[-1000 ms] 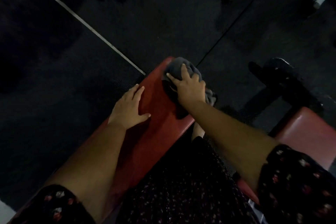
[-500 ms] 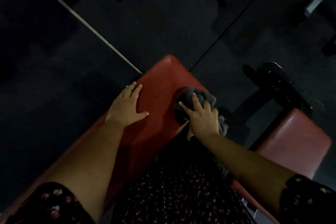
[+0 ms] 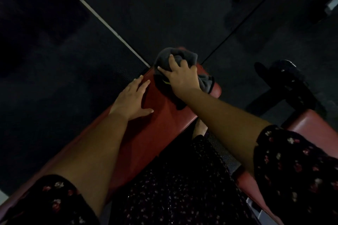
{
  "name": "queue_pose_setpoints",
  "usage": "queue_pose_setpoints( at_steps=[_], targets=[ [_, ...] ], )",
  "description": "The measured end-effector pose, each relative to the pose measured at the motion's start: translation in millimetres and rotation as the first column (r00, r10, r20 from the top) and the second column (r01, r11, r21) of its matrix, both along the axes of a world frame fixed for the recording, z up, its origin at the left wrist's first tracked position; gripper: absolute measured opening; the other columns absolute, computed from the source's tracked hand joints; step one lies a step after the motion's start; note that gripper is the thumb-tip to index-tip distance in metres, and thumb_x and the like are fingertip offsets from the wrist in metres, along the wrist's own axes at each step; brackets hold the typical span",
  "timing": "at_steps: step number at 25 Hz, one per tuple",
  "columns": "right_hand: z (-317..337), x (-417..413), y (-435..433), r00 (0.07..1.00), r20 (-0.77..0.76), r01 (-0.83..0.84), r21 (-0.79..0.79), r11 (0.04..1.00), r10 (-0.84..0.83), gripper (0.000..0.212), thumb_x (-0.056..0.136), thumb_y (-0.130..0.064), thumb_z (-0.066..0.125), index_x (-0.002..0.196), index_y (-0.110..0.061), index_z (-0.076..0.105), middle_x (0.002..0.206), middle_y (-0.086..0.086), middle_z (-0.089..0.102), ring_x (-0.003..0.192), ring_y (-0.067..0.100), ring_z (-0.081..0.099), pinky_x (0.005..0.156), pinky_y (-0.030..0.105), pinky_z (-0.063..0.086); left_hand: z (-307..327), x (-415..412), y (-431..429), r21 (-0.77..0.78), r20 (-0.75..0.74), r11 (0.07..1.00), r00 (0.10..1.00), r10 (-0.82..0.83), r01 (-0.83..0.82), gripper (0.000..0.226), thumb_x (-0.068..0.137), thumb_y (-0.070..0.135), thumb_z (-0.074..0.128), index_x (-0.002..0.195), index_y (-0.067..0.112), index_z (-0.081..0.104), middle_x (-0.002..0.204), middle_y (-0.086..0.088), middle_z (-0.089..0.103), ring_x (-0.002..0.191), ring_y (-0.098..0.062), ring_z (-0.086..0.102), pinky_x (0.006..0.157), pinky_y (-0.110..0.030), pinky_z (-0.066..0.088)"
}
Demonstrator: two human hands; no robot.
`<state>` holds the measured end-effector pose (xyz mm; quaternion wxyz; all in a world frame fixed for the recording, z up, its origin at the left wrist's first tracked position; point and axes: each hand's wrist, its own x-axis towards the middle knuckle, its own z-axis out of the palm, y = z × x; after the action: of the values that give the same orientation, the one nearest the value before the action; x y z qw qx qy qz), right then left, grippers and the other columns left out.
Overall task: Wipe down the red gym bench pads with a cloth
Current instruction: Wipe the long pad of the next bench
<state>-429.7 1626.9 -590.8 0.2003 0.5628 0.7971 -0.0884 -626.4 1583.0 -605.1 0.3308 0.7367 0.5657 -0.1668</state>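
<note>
R hand [image 3: 181,80] had its fingers curled over a bunched grey cloth [image 3: 184,56], pressing it onto the far end of the red bench pad [image 3: 161,115], w/ some cloth hanging off the right edge. L hand [image 3: 130,98] lay flat on the pad's left edge, fingers straight, holding nothing. Tiny yellow-green mark on the cloth, too blurry to read. Second red pad [image 3: 311,124] sat off to the right.

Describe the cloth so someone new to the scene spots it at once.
Find the long red bench pad running diagonally up the view. At its far end, the right hand grips a bunched grey cloth. It is the only soft, crumpled thing there; the left hand beside it lies flat on bare pad.
</note>
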Motion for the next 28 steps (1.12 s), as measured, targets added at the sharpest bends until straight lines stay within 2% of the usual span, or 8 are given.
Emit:
queue_pose_setpoints(
  at_steps=[2, 6, 8, 12, 14, 19, 23, 28],
  targets=[
    [-2.9, 16.9, -24.5, 0.999, -0.034, -0.024, -0.014, 1.000, 0.024, 0.050, 0.100, -0.042, 0.040, 0.148, -0.044, 0.027, 0.159, 0.009, 0.016, 0.121, 0.038, 0.039, 0.083, 0.049, 0.043, -1.5, 0.7, -2.1, 0.017, 0.003, 1.000, 1.000, 0.003, -0.003, 0.112, 0.076, 0.057, 0.073, 0.156, 0.026, 0.000, 0.163, 0.001, -0.009, 0.150, -0.022, -0.003, 0.118, -0.046, 0.016],
    [-8.9, 54.2, -83.3, 0.995, -0.057, 0.079, 0.033, 0.996, -0.077, 0.058, 0.090, -0.036, 0.063, 0.142, -0.046, 0.041, 0.155, 0.010, 0.031, 0.109, 0.040, 0.048, 0.071, 0.049, 0.049, -4.3, 1.1, -5.8, 0.063, -0.020, 0.998, 1.000, -0.007, 0.008, 0.113, 0.077, 0.056, 0.073, 0.156, 0.025, -0.001, 0.163, -0.002, -0.008, 0.150, -0.023, -0.003, 0.120, -0.042, 0.009],
    [-8.7, 65.9, -118.2, 0.989, -0.011, 0.147, -0.020, 0.989, -0.147, 0.067, 0.088, -0.030, 0.064, 0.145, -0.046, 0.034, 0.157, 0.010, 0.025, 0.111, 0.040, 0.045, 0.072, 0.049, 0.048, -3.7, 1.8, -7.1, 0.087, -0.032, 0.996, 0.999, -0.012, 0.015, 0.112, 0.077, 0.057, 0.072, 0.156, 0.025, 0.000, 0.163, -0.002, -0.007, 0.150, -0.023, -0.001, 0.120, -0.042, 0.007],
    [-1.5, 57.6, -164.8, 0.980, 0.009, 0.198, -0.022, 0.980, -0.198, 0.071, 0.078, -0.035, 0.074, 0.141, -0.045, 0.043, 0.151, 0.012, 0.036, 0.100, 0.038, 0.052, 0.062, 0.046, 0.049, -0.6, 2.2, -9.8, 0.070, -0.024, 0.997, 0.999, 0.036, -0.035, 0.112, 0.077, 0.054, 0.074, 0.156, 0.025, 0.000, 0.163, 0.002, -0.005, 0.150, -0.022, 0.001, 0.119, -0.044, 0.016],
    [-2.9, 38.8, -152.1, 0.986, -0.052, 0.156, 0.010, 0.988, -0.156, 0.061, 0.082, -0.041, 0.070, 0.138, -0.044, 0.047, 0.150, 0.012, 0.038, 0.101, 0.039, 0.052, 0.064, 0.049, 0.050, -0.2, 3.1, -9.2, 0.070, -0.008, 0.996, 0.999, 0.048, -0.047, 0.112, 0.076, 0.053, 0.075, 0.156, 0.024, 0.002, 0.163, 0.002, -0.003, 0.150, -0.022, 0.003, 0.118, -0.045, 0.018],
    [-9.1, -21.4, -63.2, 0.966, -0.103, 0.235, -0.049, 0.971, -0.239, 0.049, 0.100, -0.047, 0.039, 0.147, -0.047, 0.026, 0.159, 0.005, 0.012, 0.123, 0.037, 0.033, 0.089, 0.053, 0.042, 1.5, -5.6, -14.4, 0.055, 0.004, 0.995, 0.997, 0.079, -0.080, 0.109, 0.079, 0.048, 0.075, 0.156, 0.023, 0.003, 0.163, 0.002, 0.000, 0.149, -0.024, 0.007, 0.117, -0.046, 0.023],
    [-8.8, -50.6, -16.9, 0.980, -0.053, 0.187, -0.043, 0.981, -0.189, 0.048, 0.101, -0.043, 0.039, 0.148, -0.046, 0.026, 0.159, 0.005, 0.009, 0.127, 0.037, 0.032, 0.092, 0.054, 0.040, 4.6, -22.5, -21.3, 0.012, -0.026, 0.990, 0.990, 0.138, -0.138, 0.105, 0.081, 0.045, 0.074, 0.156, 0.023, 0.004, 0.163, 0.000, 0.001, 0.148, -0.025, 0.010, 0.117, -0.043, 0.022],
    [0.5, -44.0, -59.4, 0.997, -0.074, 0.020, -0.107, 0.994, -0.028, 0.059, 0.100, -0.037, 0.045, 0.151, -0.045, 0.015, 0.160, 0.009, 0.002, 0.124, 0.037, 0.035, 0.086, 0.044, 0.045, 6.5, -36.7, -33.3, -0.002, -0.017, 0.982, 0.982, 0.186, -0.187, 0.107, 0.080, 0.044, 0.075, 0.156, 0.021, 0.004, 0.163, -0.002, 0.005, 0.147, -0.027, 0.013, 0.117, -0.043, 0.022]
  ],
)
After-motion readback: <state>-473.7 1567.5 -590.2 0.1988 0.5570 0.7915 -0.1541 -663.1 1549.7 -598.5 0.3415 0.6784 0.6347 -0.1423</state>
